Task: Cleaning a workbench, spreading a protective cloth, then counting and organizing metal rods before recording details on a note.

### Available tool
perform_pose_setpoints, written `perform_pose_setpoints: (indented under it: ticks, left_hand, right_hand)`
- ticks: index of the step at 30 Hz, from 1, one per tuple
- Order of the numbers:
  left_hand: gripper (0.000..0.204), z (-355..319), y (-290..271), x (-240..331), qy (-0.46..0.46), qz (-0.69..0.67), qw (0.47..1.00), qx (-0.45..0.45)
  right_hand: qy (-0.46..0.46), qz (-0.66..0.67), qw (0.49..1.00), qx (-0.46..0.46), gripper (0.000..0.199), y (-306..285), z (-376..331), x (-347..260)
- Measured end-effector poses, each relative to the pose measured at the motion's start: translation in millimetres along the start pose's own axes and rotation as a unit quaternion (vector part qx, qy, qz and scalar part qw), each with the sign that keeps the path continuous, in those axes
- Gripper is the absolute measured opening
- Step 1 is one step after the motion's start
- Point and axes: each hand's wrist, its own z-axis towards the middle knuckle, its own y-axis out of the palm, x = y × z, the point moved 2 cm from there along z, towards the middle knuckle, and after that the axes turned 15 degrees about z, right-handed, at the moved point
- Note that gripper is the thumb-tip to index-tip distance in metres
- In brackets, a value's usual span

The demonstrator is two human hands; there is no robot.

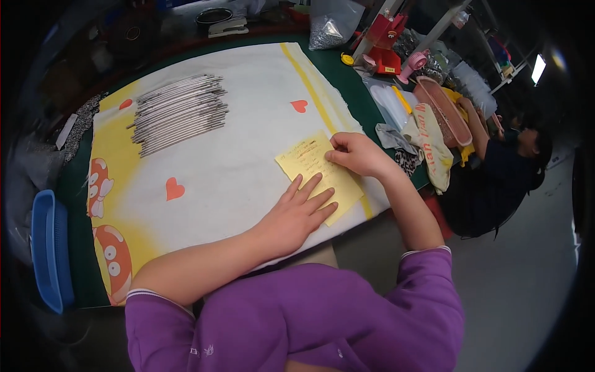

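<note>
A yellow sheet of paper [310, 160] with handwriting lies on a white and yellow cloth [235, 124] spread over the table. My left hand [297, 214] rests flat on the lower part of the paper, fingers spread and pointing up-right. My right hand [354, 154] sits at the paper's right edge, its fingertips pinching or pressing that edge. A pile of thin grey metal rods [180, 111] lies on the cloth at the upper left, well away from both hands.
A blue plastic basket [49, 248] stands at the table's left edge. Red tool [385, 43], pink small fan [414, 63], plastic bags [331, 23] and a folded cloth [427, 146] crowd the far right. Another person [508, 167] sits to the right.
</note>
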Motion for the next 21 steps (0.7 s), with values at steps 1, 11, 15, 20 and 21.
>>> perform_pose_setpoints:
  ticks: [1,11,15,20,21]
  left_hand:
    - [0.046,1,2,0,0.000,0.010,1.000,0.010]
    - [0.046,-3,3,-1,-0.016,0.003,1.000,-0.016]
    - [0.045,-1,5,-2,-0.016,0.000,1.000,-0.025]
    - [0.042,0,3,-4,-0.013,-0.019,1.000,-0.010]
    - [0.042,1,4,-4,-0.013,-0.020,1.000,-0.014]
  right_hand:
    - [-0.015,-0.004,0.999,0.035,0.021,-10,10,3]
    - [-0.035,-0.019,0.977,0.208,0.020,-59,133,8]
    - [-0.025,-0.012,0.979,0.203,0.025,-61,160,18]
    - [-0.207,-0.145,0.901,0.351,0.052,-44,150,6]
    - [-0.222,-0.125,0.906,0.337,0.051,-37,143,4]
